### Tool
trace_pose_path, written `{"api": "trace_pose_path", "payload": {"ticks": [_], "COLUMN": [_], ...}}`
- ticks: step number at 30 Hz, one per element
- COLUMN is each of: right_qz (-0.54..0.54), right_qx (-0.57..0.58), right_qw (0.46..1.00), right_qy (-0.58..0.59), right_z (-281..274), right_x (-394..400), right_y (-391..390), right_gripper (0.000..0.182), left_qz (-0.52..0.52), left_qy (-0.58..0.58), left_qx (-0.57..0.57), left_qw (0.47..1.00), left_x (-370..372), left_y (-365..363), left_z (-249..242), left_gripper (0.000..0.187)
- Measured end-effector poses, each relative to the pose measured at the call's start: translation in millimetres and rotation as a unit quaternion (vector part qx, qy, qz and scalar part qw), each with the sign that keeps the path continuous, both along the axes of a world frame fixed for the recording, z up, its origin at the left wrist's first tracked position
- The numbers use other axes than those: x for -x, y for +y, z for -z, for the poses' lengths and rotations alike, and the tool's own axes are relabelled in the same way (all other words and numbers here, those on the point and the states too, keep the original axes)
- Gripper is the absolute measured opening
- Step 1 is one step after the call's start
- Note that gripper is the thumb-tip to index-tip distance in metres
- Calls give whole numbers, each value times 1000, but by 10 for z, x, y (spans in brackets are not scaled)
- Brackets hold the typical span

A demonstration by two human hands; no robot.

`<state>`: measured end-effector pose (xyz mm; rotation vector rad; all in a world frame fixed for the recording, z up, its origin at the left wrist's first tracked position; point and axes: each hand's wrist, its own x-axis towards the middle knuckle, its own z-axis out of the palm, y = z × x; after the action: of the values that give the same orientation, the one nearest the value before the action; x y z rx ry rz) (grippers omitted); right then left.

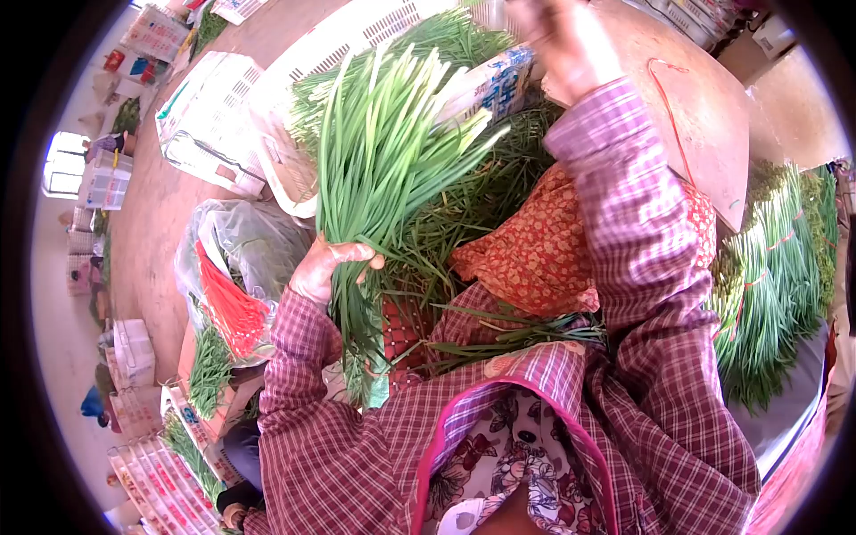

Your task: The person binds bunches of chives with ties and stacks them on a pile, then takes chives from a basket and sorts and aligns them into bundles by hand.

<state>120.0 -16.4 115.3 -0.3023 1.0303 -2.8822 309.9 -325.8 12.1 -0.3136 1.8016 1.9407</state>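
My left hand (332, 267) is wrapped round the lower, leafy part of a thick bunch of garlic chives (379, 152). The pale cut ends point up and fan out to the right. High above the pink board (704, 116), my right hand (571, 49) is raised and smeared by motion, so its fingers cannot be made out. Loose chive leaves (446, 223) lie in a heap beyond the bunch. An orange flowered cloth (535, 241) covers part of my lap, with stray leaves (526, 330) beside it.
Behind the bunch stands a white plastic crate (308, 67) holding more chives. A clear bag (209, 218) with red ties (227, 299) sits to the left. Tied chive bundles (771, 276) stand at right. A red string (670, 116) lies on the board. More crates (209, 116) line the left.
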Motion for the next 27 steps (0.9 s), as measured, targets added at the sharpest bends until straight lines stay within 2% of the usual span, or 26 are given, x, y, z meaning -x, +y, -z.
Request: {"api": "trace_pose_path", "payload": {"ticks": [1, 3, 4, 5, 6, 8, 9, 10, 12, 15, 18, 19, 21, 23, 25, 26, 27], "right_qz": [38, 62, 59, 67, 73, 18, -14, -61, -118, -102, -123, -114, -66, 80, 63, 64, 119], "right_qx": [29, -123, -123, -380, -610, -650, -617, -598, -577, -563, -436, -412, -379, -379, -231, -231, -455], "right_qw": [998, 987, 987, 916, 779, 745, 770, 784, 796, 802, 886, 901, 920, 914, 969, 969, 864], "right_qy": [-28, 87, 88, 108, 124, 147, 162, 154, 142, 173, 103, 68, 79, 119, 56, 56, 180], "right_z": [-59, -45, 24, 99, 142, 203, 211, 228, 348, 505, 564, 540, 425, 327, 208, 122, 31], "right_x": [133, 224, 214, 118, -8, -341, -454, -541, -647, -751, -771, -749, -604, -400, -138, -170, -240], "right_y": [224, 549, 608, 622, 617, 275, 152, 14, -244, -614, -783, -754, -527, -181, 196, 238, 270], "right_gripper": [11, 13, 13, 27, 42, 51, 72, 78, 78, 54, 33, 30, 31, 42, 18, 18, 19], "left_qz": [-2, -11, -24, -36, -40, -34, -27, -28, -29, -20, -15, -7, -12, -13, -7, -9, -10], "left_qy": [10, 4, -5, -15, 0, 5, 9, 8, -11, -4, 0, -1, 3, 20, 29, 21, 13], "left_qx": [-3, -12, -10, -7, -19, -30, -41, -40, -73, -64, -72, -79, -84, -45, -50, -45, -39], "left_qw": [1000, 1000, 1000, 999, 999, 999, 999, 999, 997, 998, 997, 997, 996, 999, 998, 999, 999], "left_x": [-23, -69, -85, -101, -100, -98, -93, -87, -66, -58, -80, -94, -129, -160, -187, -200, -207], "left_y": [-23, -88, -116, -135, -112, -204, -219, -227, -201, -161, -100, -102, -135, -212, -269, -283, -286], "left_z": [35, 125, 144, 145, 131, 224, 237, 243, 195, 162, 103, 99, 120, 163, 187, 183, 178], "left_gripper": [33, 34, 34, 35, 30, 28, 26, 26, 27, 27, 28, 28, 28, 25, 26, 27, 27]}}
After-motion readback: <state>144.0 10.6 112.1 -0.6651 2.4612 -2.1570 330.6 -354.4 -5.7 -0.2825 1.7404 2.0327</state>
